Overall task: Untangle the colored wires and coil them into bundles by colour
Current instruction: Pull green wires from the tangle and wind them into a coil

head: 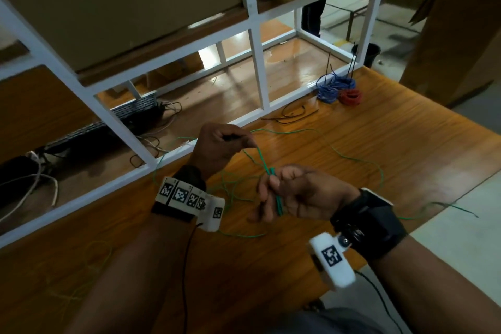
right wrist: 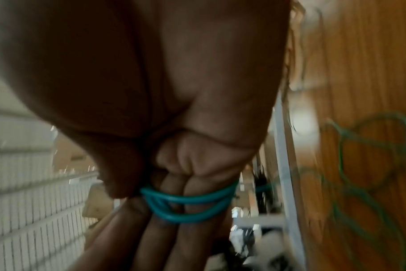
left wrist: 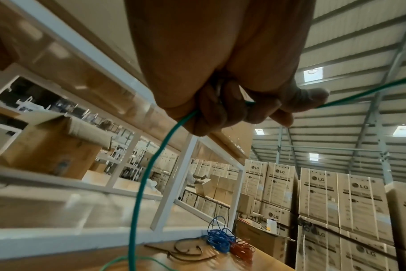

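Green wire [head: 352,158]: thin, smooth, plastic-coated; loose loops sprawl over the glossy wood-grain surface [head: 393,144].
Right hand [head: 295,192]: fingers wrapped by several tight green turns [right wrist: 188,203], thumb pressing them.
Left hand [head: 219,144]: raised just beside the right, fingers curled, pinching a taut strand [left wrist: 359,95] running to the coil.
Blue bundle [head: 329,88]: coiled, touching the red bundle [head: 351,96], far edge, well apart from both hands.
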Motion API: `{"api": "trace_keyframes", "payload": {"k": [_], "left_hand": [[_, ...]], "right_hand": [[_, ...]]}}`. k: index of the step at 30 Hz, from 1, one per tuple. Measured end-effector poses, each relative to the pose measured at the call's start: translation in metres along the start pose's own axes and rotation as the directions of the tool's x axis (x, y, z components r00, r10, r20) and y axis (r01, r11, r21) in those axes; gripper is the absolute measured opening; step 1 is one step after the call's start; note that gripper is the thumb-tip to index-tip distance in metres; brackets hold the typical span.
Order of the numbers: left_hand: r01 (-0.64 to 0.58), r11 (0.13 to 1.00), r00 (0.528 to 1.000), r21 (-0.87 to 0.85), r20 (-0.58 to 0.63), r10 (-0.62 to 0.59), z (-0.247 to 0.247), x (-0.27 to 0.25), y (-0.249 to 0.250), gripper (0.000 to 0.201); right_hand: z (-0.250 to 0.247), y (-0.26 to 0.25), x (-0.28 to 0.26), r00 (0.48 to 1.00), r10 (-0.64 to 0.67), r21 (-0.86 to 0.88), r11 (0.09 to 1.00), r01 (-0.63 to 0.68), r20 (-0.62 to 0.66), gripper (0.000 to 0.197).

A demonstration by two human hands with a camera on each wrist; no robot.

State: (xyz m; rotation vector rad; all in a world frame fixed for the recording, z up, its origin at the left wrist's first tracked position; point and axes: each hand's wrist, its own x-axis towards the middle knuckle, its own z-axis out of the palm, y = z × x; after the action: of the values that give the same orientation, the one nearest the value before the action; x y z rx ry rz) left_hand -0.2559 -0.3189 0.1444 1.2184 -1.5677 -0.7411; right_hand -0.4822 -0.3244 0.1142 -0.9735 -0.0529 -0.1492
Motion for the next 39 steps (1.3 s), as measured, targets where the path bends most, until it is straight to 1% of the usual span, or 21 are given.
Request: {"api": "trace_keyframes", "payload": {"k": [3, 5, 7, 8, 9, 11, 12, 13, 14, 15, 16, 17, 19, 20, 21, 25, 28, 31, 34, 36, 39], "left_hand": [[0.057, 0.998, 0.998, -0.005, -0.017, -0.057, 0.011, 0.001, -0.007, 0.005], [0.227, 0.972, 0.974, -0.062, 0.011, -0.226, 0.023, -0.002, -0.008, 0.009], [0.426, 0.898, 0.904, -0.111, 0.095, -0.417, 0.038, -0.011, -0.006, 0.038], [0.451, 0.884, 0.891, -0.121, 0.117, -0.439, 0.047, -0.017, -0.007, 0.042], [0.417, 0.904, 0.907, -0.089, 0.095, -0.41, 0.055, -0.023, -0.011, 0.035], [0.341, 0.939, 0.94, -0.05, 0.048, -0.339, 0.069, -0.034, -0.019, 0.017], [0.333, 0.942, 0.943, -0.04, 0.034, -0.332, 0.071, -0.039, -0.024, 0.013], [0.337, 0.941, 0.941, -0.028, 0.02, -0.337, 0.07, -0.045, -0.03, 0.011], [0.335, 0.942, 0.942, -0.015, -0.004, -0.335, 0.067, -0.048, -0.037, 0.011], [0.311, 0.95, 0.95, 0.028, -0.028, -0.31, 0.062, -0.052, -0.041, 0.012], [0.269, 0.958, 0.963, 0.099, -0.055, -0.264, 0.055, -0.055, -0.043, 0.015], [0.218, 0.96, 0.975, 0.176, -0.078, -0.207, 0.047, -0.057, -0.043, 0.018], [0.13, 0.941, 0.99, 0.313, -0.093, -0.105, 0.029, -0.055, -0.042, 0.018], [0.114, 0.926, 0.992, 0.361, -0.092, -0.086, 0.021, -0.052, -0.038, 0.014], [0.114, 0.914, 0.992, 0.389, -0.093, -0.084, 0.012, -0.049, -0.033, 0.01], [0.048, 0.918, 0.995, 0.395, -0.099, -0.01, -0.003, -0.03, -0.015, 0.01], [-0.052, 0.968, 0.996, 0.244, -0.053, 0.067, -0.003, -0.01, -0.004, 0.005], [-0.107, 0.992, 0.993, 0.073, -0.044, 0.11, 0.004, 0.011, 0.01, 0.011], [-0.107, 0.993, 0.994, -0.041, -0.035, 0.106, 0.016, 0.024, 0.017, 0.009], [-0.08, 0.992, 0.997, -0.1, -0.024, 0.078, 0.024, 0.024, 0.012, 0.014], [0.147, 0.97, 0.989, -0.192, 0.028, -0.144, 0.037, 0.016, -0.002, 0.016]], "right_hand": [[0.004, 0.006, 0.009, 0.994, -0.108, 0.174, 0.98, 0.101, 0.03, 0.024], [0.007, -0.001, 0.015, 0.972, -0.231, 0.229, 0.949, 0.216, 0.042, 0.026], [0.009, -0.016, 0.021, 0.933, -0.359, 0.239, 0.907, 0.346, 0.011, 0.03], [0.009, -0.026, 0.023, 0.909, -0.415, 0.233, 0.881, 0.411, -0.033, 0.032], [0.007, -0.035, 0.025, 0.88, -0.464, 0.21, 0.855, 0.475, -0.104, 0.035], [-0.002, -0.053, 0.027, 0.774, -0.543, 0.009, 0.817, 0.577, -0.324, 0.038], [-0.009, -0.061, 0.027, 0.681, -0.587, -0.207, 0.803, 0.559, -0.438, 0.038], [-0.016, -0.066, 0.027, 0.57, -0.64, -0.477, 0.767, 0.43, -0.515, 0.037], [-0.024, -0.068, 0.026, 0.475, -0.697, -0.717, 0.674, 0.177, -0.538, 0.035], [-0.034, -0.066, 0.023, 0.431, -0.733, -0.841, 0.524, -0.137, -0.526, 0.033], [-0.044, -0.063, 0.019, 0.451, -0.724, -0.843, 0.358, -0.402, -0.523, 0.031], [-0.053, -0.057, 0.014, 0.508, -0.661, -0.794, 0.234, -0.561, -0.553, 0.027], [-0.067, -0.038, 0.003, 0.681, -0.407, -0.76, 0.05, -0.648, -0.608, 0.025], [-0.073, -0.026, -0.002, 0.747, -0.274, -0.78, 0.019, -0.625, -0.605, 0.025], [-0.074, -0.017, -0.006, 0.786, -0.176, -0.802, 0.042, -0.596, -0.593, 0.023], [-0.054, -0.01, -0.01, 0.866, 0.012, -0.787, 0.412, -0.46, -0.5, 0.037], [-0.04, -0.011, -0.005, 0.912, 0.094, -0.672, 0.646, -0.361, -0.399, 0.04], [-0.027, -0.013, 0.004, 0.956, 0.1, -0.475, 0.85, -0.227, -0.277, 0.034], [-0.016, -0.022, 0.012, 0.991, 0.081, -0.263, 0.959, -0.106, -0.105, 0.032], [-0.011, -0.03, 0.016, 1.0, 0.008, -0.102, 0.995, -0.007, 0.007, 0.029], [-0.01, -0.044, 0.021, 0.965, -0.261, 0.052, 0.964, 0.259, 0.027, 0.028]]}}
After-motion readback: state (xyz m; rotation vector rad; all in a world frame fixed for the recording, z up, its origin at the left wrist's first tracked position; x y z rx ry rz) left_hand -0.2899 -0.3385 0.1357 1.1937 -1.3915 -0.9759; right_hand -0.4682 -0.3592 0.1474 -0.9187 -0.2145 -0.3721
